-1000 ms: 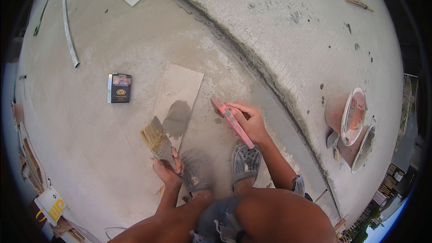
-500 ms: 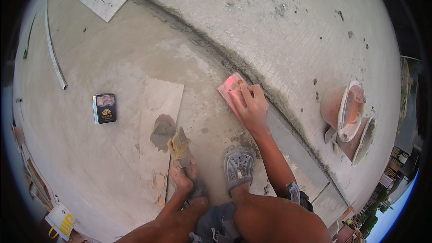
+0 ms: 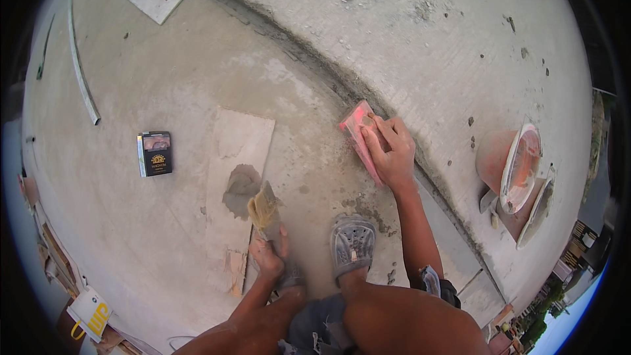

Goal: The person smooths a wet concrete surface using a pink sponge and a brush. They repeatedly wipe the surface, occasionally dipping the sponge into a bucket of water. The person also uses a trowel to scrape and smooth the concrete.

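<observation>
Right hand gripped the pink float just right of centre, its top partly covered. Left hand grasped the brush below left of centre, lower end hidden; left shoe mostly blocked.

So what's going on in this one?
A person's right hand grips a flat pink block beside a dark groove in the concrete. The left hand holds a wide brush, bristles pointing away from the person. Near the brush, a pale board bears a grey, wet-looking patch.
</observation>
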`<state>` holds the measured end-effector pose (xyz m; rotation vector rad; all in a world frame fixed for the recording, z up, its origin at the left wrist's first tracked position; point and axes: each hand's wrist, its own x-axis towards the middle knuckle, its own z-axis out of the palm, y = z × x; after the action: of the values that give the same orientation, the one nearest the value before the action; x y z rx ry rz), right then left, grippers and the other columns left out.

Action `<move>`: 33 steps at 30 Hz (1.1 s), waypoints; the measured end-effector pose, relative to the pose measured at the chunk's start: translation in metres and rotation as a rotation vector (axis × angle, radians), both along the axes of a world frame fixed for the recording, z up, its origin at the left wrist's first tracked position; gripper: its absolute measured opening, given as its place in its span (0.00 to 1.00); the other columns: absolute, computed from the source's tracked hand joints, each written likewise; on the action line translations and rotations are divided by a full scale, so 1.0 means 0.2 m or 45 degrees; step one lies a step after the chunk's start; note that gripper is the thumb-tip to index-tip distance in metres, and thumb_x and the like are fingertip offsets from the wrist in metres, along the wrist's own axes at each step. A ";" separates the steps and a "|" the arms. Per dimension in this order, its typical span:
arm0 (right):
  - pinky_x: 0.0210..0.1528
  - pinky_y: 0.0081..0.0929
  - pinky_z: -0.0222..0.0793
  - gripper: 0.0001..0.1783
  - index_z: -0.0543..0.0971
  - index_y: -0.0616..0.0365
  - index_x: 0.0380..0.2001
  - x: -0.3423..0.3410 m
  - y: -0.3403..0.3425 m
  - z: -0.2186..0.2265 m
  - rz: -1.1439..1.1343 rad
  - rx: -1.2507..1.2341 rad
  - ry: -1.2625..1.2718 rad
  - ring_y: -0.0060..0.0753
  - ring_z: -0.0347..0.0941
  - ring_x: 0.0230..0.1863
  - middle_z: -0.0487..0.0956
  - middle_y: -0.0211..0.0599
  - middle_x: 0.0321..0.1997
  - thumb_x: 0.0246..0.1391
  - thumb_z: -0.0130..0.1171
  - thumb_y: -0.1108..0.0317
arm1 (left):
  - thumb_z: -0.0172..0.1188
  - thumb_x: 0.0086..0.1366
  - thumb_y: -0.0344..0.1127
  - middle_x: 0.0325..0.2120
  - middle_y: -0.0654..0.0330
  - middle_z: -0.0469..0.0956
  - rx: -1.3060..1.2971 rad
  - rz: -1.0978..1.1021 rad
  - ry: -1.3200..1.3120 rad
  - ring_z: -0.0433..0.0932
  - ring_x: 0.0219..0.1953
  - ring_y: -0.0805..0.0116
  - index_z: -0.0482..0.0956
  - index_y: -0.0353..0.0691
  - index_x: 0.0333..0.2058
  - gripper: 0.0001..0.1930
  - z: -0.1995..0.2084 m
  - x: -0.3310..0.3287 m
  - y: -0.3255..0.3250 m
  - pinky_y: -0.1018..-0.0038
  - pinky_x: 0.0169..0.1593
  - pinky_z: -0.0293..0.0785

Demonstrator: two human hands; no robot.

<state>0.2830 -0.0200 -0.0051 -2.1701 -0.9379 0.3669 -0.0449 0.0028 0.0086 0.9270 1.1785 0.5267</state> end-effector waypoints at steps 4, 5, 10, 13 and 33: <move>0.35 0.35 0.73 0.20 0.87 0.57 0.52 -0.03 -0.03 -0.01 0.118 -0.149 0.024 0.36 0.76 0.32 0.76 0.38 0.35 0.60 0.71 0.61 | 0.43 0.68 0.82 0.12 0.64 0.64 0.049 -0.050 0.043 0.61 0.12 0.75 0.72 0.29 0.39 0.48 -0.01 -0.01 0.00 0.76 0.19 0.57; 0.35 0.35 0.73 0.20 0.87 0.57 0.52 -0.07 -0.03 0.00 0.180 -0.153 0.028 0.37 0.76 0.32 0.76 0.39 0.35 0.60 0.71 0.60 | 0.43 0.68 0.82 0.12 0.64 0.64 0.051 -0.009 0.068 0.61 0.12 0.75 0.72 0.29 0.39 0.48 -0.02 -0.01 -0.01 0.76 0.19 0.57; 0.35 0.35 0.73 0.20 0.87 0.58 0.51 -0.17 -0.05 0.04 0.348 -0.098 0.259 0.37 0.76 0.32 0.76 0.38 0.35 0.59 0.72 0.59 | 0.44 0.70 0.79 0.18 0.60 0.69 0.033 -0.001 0.013 0.62 0.13 0.75 0.72 0.28 0.43 0.46 -0.02 -0.02 0.00 0.76 0.19 0.59; 0.34 0.34 0.72 0.21 0.86 0.59 0.51 -0.17 0.00 0.01 0.239 -0.004 0.180 0.37 0.75 0.32 0.75 0.38 0.34 0.58 0.73 0.60 | 0.46 0.72 0.76 0.23 0.56 0.72 0.067 0.049 0.005 0.64 0.14 0.75 0.71 0.27 0.45 0.44 -0.09 -0.06 -0.04 0.76 0.19 0.61; 0.35 0.37 0.71 0.20 0.86 0.60 0.52 -0.07 0.21 -0.04 0.109 -0.094 -0.168 0.41 0.75 0.33 0.74 0.40 0.35 0.61 0.70 0.60 | 0.43 0.73 0.76 0.13 0.62 0.64 0.142 -0.034 0.002 0.59 0.12 0.75 0.70 0.27 0.42 0.45 -0.13 -0.07 -0.04 0.76 0.19 0.59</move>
<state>0.2690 0.0222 -0.0122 -2.2480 -1.1087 0.3064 -0.0590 -0.0058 -0.0165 1.0374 1.1461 0.5750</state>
